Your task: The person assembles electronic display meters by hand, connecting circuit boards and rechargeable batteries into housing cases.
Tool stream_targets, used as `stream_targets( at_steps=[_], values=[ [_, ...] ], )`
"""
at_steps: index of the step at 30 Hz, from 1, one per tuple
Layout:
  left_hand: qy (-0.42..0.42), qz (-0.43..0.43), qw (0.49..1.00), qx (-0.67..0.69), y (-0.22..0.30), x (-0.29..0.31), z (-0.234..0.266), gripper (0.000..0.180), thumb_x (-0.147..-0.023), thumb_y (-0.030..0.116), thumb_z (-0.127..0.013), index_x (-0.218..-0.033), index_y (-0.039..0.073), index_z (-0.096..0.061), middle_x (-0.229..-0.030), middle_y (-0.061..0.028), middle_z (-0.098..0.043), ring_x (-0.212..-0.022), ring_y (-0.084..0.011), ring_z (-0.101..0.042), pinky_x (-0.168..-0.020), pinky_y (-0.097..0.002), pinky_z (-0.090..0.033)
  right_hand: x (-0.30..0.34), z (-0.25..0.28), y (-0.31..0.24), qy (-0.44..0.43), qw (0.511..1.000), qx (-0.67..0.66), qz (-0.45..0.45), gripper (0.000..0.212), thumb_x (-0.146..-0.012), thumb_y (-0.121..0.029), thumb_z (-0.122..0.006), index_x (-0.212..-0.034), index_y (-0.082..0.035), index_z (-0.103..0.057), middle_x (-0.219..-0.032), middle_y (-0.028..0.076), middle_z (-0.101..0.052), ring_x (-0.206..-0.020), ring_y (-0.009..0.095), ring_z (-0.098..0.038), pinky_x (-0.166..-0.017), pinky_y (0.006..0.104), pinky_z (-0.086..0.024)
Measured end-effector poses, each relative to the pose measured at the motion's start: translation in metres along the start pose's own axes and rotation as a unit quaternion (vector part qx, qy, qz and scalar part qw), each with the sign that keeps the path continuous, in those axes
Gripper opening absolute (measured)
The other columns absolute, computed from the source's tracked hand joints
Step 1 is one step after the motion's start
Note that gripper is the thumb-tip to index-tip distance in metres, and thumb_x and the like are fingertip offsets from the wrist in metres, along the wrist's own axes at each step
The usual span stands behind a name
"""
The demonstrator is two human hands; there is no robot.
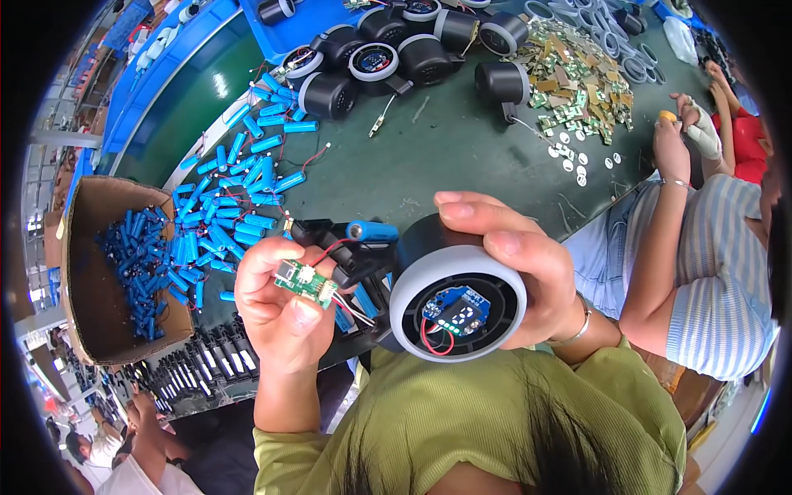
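Observation:
My left hand [280, 322] pinches a small green circuit board [307, 283] between thumb and fingers. A red wire runs from the board towards a blue cylindrical battery [373, 232], which lies against a black part beside the housing. Red and white wires leave the board's lower right end. My right hand [532, 272] is wrapped round a black round housing [425, 241] with a grey ring [402, 309] on its face. Inside the ring sits a round blue circuit board [459, 312] with lit digits and a red wire loop. The underside of the housing is hidden.
Loose blue batteries [219, 219] spill from a cardboard box [87, 289] at left. Black housings [330, 95], green boards [590, 91] and grey rings [635, 66] lie piled at the far side. Black parts [206, 359] line the near left edge. A co-worker [701, 239] sits at right.

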State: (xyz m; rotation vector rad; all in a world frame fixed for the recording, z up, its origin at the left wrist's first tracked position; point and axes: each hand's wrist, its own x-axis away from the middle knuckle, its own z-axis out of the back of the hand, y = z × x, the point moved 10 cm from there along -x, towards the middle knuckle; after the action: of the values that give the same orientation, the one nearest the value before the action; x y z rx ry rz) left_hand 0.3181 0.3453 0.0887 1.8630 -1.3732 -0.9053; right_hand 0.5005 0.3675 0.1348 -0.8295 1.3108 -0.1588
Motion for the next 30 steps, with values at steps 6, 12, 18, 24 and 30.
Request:
stream_targets(
  at_steps=[6, 12, 18, 24, 30],
  values=[
    [-0.007, -0.015, 1.000, -0.005, 0.002, -0.002, 0.002, 0.046, -0.068, 0.012, -0.073, -0.104, -0.004, -0.050, -0.089, -0.0113, -0.060, -0.082, -0.0178, -0.061, -0.072, -0.0268, -0.047, 0.000, -0.003, 0.003, -0.002, 1.000, -0.004, -0.002, 0.059, -0.066, -0.005, -0.072, -0.116, 0.003, -0.044, -0.114, 0.025, -0.051, -0.106, 0.037, -0.051, -0.090, 0.0447, -0.041],
    [-0.055, -0.014, 0.998, -0.001, 0.004, -0.001, -0.001, 0.045, -0.068, 0.010, -0.073, -0.104, -0.004, -0.050, -0.090, -0.0113, -0.060, -0.084, -0.0187, -0.061, -0.075, -0.0279, -0.048, 0.001, -0.006, 0.003, -0.005, 1.000, 0.002, -0.001, 0.058, -0.066, -0.006, -0.073, -0.116, 0.002, -0.044, -0.114, 0.025, -0.051, -0.105, 0.037, -0.052, -0.089, 0.0444, -0.042],
    [-0.046, 0.020, 0.998, 0.027, 0.001, 0.001, 0.000, 0.046, -0.068, 0.009, -0.072, -0.106, -0.005, -0.049, -0.091, -0.0114, -0.060, -0.086, -0.0187, -0.061, -0.078, -0.0293, -0.049, 0.000, -0.009, 0.004, -0.007, 1.000, 0.005, -0.008, 0.059, -0.066, -0.006, -0.073, -0.116, 0.002, -0.044, -0.114, 0.025, -0.051, -0.106, 0.037, -0.052, -0.089, 0.0444, -0.042],
    [-0.050, 0.012, 0.999, 0.009, 0.004, 0.000, 0.004, 0.045, -0.070, 0.009, -0.071, -0.106, -0.005, -0.049, -0.093, -0.0123, -0.060, -0.087, -0.0193, -0.061, -0.077, -0.0297, -0.050, 0.000, -0.012, 0.007, -0.012, 1.000, 0.009, -0.011, 0.060, -0.065, -0.005, -0.073, -0.117, 0.002, -0.044, -0.115, 0.024, -0.051, -0.106, 0.037, -0.052, -0.089, 0.0442, -0.042],
    [-0.059, 0.030, 0.998, 0.012, 0.002, -0.006, 0.008, 0.041, -0.071, 0.007, -0.069, -0.106, -0.005, -0.050, -0.096, -0.0144, -0.060, -0.088, -0.0210, -0.062, -0.077, -0.0318, -0.052, -0.002, -0.015, 0.016, -0.020, 1.000, 0.002, -0.019, 0.062, -0.064, -0.003, -0.074, -0.117, 0.002, -0.043, -0.116, 0.023, -0.051, -0.107, 0.037, -0.051, -0.090, 0.0433, -0.042]
  ],
)
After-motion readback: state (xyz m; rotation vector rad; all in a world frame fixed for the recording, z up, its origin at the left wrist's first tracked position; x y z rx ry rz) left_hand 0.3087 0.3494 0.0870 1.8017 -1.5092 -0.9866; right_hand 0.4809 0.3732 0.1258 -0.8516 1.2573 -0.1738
